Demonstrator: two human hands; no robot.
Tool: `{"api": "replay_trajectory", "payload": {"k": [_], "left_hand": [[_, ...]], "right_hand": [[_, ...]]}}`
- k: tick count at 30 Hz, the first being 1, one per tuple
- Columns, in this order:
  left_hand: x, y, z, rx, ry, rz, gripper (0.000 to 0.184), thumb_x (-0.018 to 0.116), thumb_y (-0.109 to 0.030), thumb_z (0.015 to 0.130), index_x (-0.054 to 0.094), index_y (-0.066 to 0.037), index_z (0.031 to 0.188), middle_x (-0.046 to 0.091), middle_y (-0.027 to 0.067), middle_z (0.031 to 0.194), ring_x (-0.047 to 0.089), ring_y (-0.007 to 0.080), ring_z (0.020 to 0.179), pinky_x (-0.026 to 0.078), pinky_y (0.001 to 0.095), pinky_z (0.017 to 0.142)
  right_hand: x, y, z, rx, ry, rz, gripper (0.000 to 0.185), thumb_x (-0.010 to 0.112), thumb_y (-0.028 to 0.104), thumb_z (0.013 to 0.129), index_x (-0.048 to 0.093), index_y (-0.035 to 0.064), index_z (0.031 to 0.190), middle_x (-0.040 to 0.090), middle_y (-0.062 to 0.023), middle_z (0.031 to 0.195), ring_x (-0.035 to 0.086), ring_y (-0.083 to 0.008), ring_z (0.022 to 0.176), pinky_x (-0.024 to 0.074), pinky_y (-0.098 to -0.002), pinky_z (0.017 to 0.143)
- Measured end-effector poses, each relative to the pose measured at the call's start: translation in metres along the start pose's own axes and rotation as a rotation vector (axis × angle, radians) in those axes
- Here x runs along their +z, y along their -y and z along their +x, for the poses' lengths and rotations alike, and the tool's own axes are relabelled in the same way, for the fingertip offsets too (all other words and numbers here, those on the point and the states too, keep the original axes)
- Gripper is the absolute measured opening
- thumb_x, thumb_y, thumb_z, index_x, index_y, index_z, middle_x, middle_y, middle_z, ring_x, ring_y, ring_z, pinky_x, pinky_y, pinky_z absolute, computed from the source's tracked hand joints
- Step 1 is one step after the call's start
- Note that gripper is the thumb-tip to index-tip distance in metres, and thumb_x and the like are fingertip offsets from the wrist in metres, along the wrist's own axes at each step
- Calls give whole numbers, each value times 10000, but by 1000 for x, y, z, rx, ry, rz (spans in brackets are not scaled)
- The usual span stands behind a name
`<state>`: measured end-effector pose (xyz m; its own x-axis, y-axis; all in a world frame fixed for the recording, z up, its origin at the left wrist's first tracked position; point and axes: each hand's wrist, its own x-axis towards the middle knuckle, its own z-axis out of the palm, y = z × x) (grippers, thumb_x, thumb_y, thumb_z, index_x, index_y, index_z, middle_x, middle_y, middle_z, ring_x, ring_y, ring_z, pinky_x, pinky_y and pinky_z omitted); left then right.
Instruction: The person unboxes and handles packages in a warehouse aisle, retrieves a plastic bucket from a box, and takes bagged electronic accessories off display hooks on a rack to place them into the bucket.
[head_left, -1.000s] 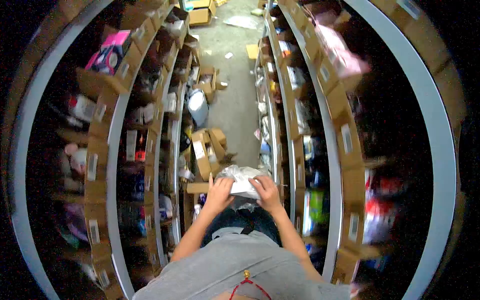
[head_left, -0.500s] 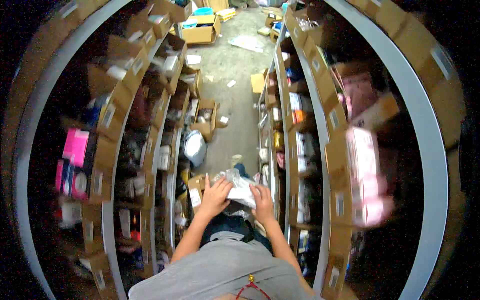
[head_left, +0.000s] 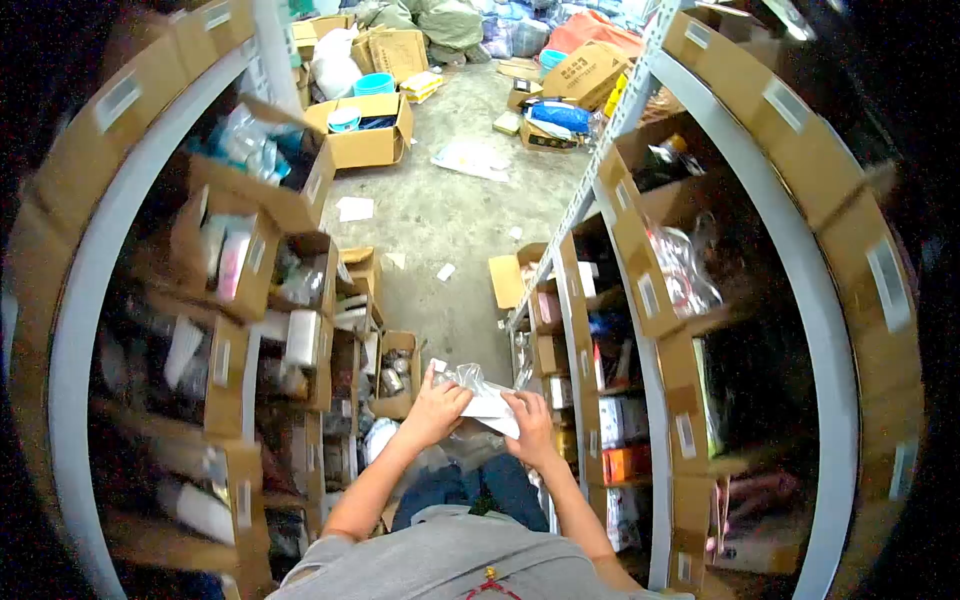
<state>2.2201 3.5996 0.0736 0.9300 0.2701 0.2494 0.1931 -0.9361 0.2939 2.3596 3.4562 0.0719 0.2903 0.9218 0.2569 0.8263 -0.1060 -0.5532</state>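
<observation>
In front of my waist, a white paper sheet point(head_left: 488, 403) lies against a crumpled clear plastic bag point(head_left: 468, 376). My left hand point(head_left: 438, 410) is closed on the left side of the plastic bag, and its fingertips reach the paper's edge. On the other side, my right hand point(head_left: 530, 425) pinches the right end of the paper, thumb and fingers bent around it. Whatever the bag contains is too unclear to make out.
Metal shelves with labelled cardboard boxes point(head_left: 225, 375) line both sides of the narrow aisle. An open box of small items point(head_left: 398, 370) stands on the floor at left. Farther ahead are a carton with blue tubs point(head_left: 372, 150), scattered papers point(head_left: 470, 160) and heaped sacks point(head_left: 450, 25).
I have moved forward along the aisle, and the far cartons and sacks show more fully. Both hands keep hold of the paper and plastic bag, the paper now tilted down to the right.
</observation>
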Motion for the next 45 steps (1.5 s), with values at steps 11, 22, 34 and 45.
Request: {"api": "replay_trajectory", "payload": {"k": [11,22,34,45], "left_hand": [[12,163,150,-254,-9,123,189,532,-64,635,506,-80,822,526,30,763,502,182,847,172,564,913],[12,298,334,-534,-61,70,335,604,-104,600,501,-79,918,551,56,820,499,204,856,131,549,930],[43,461,511,-305,109,-58,355,608,-167,592,519,-66,920,566,78,832,513,219,849,129,551,922],[56,627,650,56,168,86,280,537,-88,613,485,-57,886,513,47,757,502,192,795,179,569,896]], "right_hand": [[68,-112,242,-173,123,24,478,575,20,494,437,23,951,461,-140,903,427,-312,877,355,-371,767],[70,-217,488,-136,268,11,473,547,-20,539,451,54,997,460,-101,990,429,-290,917,392,-364,745],[91,-330,650,81,100,-30,447,512,-51,547,457,62,976,461,-107,928,448,-304,878,407,-372,725],[113,-341,819,269,68,-72,576,604,124,593,385,88,1124,390,-125,1106,365,-291,1053,237,-548,864]]}}
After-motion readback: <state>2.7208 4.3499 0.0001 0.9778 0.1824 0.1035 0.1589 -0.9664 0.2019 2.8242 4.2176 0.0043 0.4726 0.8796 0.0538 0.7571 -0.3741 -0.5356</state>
